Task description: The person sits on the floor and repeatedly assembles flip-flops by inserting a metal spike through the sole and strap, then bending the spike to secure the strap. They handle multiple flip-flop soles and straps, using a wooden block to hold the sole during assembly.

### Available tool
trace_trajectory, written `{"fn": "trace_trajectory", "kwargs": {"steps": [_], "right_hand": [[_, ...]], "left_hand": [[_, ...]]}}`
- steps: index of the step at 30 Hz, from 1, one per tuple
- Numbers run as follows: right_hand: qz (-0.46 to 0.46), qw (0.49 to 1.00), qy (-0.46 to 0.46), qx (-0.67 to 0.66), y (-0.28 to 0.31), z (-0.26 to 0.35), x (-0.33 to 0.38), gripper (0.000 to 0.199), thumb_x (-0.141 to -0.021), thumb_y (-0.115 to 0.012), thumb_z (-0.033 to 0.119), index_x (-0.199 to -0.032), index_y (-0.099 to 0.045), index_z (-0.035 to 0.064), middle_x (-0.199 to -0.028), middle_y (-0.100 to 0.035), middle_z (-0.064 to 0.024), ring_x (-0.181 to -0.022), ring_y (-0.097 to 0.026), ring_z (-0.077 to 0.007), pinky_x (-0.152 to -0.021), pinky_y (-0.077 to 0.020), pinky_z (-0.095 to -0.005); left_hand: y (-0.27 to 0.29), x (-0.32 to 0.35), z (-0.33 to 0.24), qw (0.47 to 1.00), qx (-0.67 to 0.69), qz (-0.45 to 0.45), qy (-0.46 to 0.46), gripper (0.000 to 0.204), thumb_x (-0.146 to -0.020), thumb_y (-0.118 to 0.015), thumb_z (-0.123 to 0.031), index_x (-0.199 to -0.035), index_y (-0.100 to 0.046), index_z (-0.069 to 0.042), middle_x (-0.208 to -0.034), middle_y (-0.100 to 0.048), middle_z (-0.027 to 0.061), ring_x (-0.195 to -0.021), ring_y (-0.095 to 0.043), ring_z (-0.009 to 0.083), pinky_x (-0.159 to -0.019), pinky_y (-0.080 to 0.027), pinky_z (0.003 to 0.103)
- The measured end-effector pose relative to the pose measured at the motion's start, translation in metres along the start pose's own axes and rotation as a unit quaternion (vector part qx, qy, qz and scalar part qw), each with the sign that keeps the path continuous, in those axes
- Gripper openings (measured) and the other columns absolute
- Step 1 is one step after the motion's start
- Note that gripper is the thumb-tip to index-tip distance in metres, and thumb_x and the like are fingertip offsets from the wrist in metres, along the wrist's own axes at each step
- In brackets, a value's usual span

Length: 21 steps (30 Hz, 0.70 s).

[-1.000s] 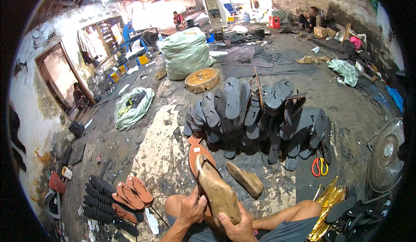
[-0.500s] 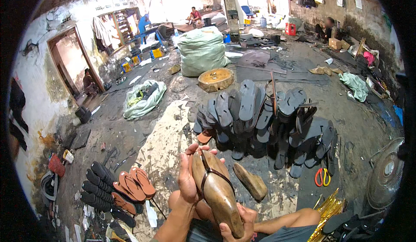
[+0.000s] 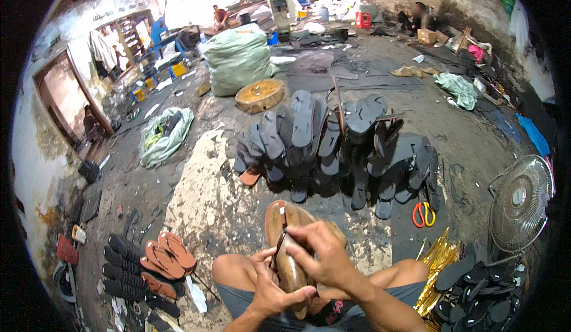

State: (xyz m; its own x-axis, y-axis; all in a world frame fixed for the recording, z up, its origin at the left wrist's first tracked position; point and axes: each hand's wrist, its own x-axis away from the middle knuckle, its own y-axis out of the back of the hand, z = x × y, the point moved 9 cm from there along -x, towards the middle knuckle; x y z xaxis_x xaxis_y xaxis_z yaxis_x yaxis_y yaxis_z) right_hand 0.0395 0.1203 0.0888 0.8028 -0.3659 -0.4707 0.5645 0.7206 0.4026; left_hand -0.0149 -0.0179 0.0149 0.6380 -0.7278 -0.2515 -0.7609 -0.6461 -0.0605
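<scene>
Near centre, over the lap: left hand point(image 3: 270, 284) closed under wooden shoe last point(image 3: 289, 255), right hand point(image 3: 321, 255) pinching what looks like a dark strap point(image 3: 279, 246) against it; black sole pile point(image 3: 339, 148) beyond, scissors point(image 3: 423, 214) right

Stained concrete floor point(image 3: 476, 148), heap of dark sandal soles point(image 3: 339, 148), orange-handled scissors point(image 3: 423, 214), round wooden block point(image 3: 259, 95), green sack point(image 3: 238, 58)

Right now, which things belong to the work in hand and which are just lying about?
In hand:
left hand and right hand on the wooden last
brown sole on it
strap

Lying about:
scissors
fan
dark sole pile
green sack
wood round
</scene>
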Motion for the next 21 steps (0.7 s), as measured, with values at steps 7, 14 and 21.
{"fn": "trace_trajectory", "kwargs": {"steps": [7, 14, 21], "right_hand": [[-0.031, 0.982, -0.059, -0.177, 0.018, -0.028, 0.01, 0.039, -0.103, -0.061, 0.029, -0.128, -0.063, -0.0008, -0.106, -0.066, -0.011, -0.098, -0.064, -0.0232, -0.088, -0.053, -0.0356], [0.173, 0.32, -0.233, -0.902, -0.075, 0.047, 0.077, 0.077, -0.099, -0.057, 0.046, -0.159, -0.028, 0.0078, -0.153, -0.045, -0.0206, -0.139, -0.049, -0.0381, -0.111, -0.0432, -0.061], [0.019, 0.696, -0.283, -0.66, -0.049, -0.026, 0.079, 0.076, -0.094, -0.061, 0.014, -0.157, -0.021, 0.0019, -0.148, -0.045, -0.0206, -0.135, -0.052, -0.0344, -0.112, -0.0461, -0.0504]], "left_hand": [[0.013, -0.036, -0.034, 0.994, 0.078, -0.073, -0.017, 0.123, -0.064, -0.098, -0.035, -0.149, -0.012, -0.012, -0.141, -0.039, 0.0208, -0.134, -0.045, 0.0328, -0.112, -0.041, 0.047], [-0.02, -0.066, -0.066, 0.917, 0.398, -0.019, -0.003, 0.119, -0.081, -0.07, -0.069, -0.161, -0.016, 0.0, -0.158, -0.028, 0.0358, -0.145, -0.033, 0.0521, -0.116, -0.038, 0.058], [0.004, -0.043, -0.029, 0.931, 0.332, -0.018, 0.154, 0.074, -0.101, -0.052, -0.022, -0.161, -0.016, 0.003, -0.164, -0.027, 0.0209, -0.152, -0.03, 0.0329, -0.123, -0.028, 0.044]]}}
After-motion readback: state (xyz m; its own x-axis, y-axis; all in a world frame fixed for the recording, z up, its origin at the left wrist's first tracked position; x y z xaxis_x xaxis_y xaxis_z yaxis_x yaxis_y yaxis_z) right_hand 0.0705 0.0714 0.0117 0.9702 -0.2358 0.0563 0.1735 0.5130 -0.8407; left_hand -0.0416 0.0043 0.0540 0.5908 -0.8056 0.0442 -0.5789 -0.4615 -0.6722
